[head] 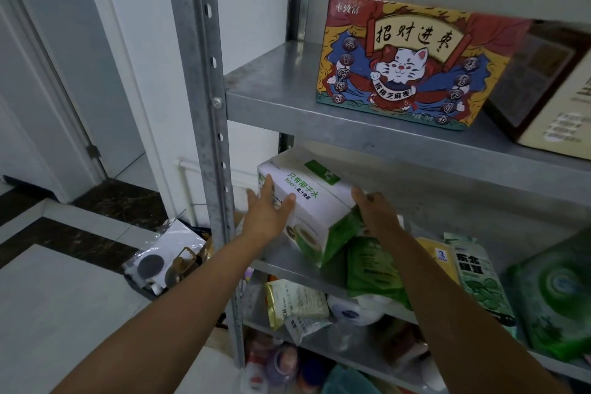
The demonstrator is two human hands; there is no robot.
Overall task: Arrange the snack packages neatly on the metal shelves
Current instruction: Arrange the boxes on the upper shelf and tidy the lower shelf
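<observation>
As the left hand (270, 211) presses flat at 9 o'clock and the right hand (375, 213) grips at 3, the tilted box (315, 201) leans over packets (371, 265) on the middle shelf (281, 262); best levelled, then pushed squarely back.

The grey galvanised metal shelving (287, 80) shows a dull, mottled sheen. At 1 o'clock the rectangular cardboard box with a cartoon cat (412, 67) is printed in red, yellow and blue, with a white cat and black characters on a cream banner. At 3 o'clock the flat brown-framed box (550, 99) has a cream face. At the centre, the white carton with green lettering (313, 201) carries green panels. At 4 o'clock lie a plain green pouch (367, 269), a yellow packet (438, 265), a pale green bag with dark characters (479, 285) and a green bag with a swirl pattern (556, 294). At 8 o'clock the pale tiled floor (64, 313) is banded with dark marbled stone.
</observation>
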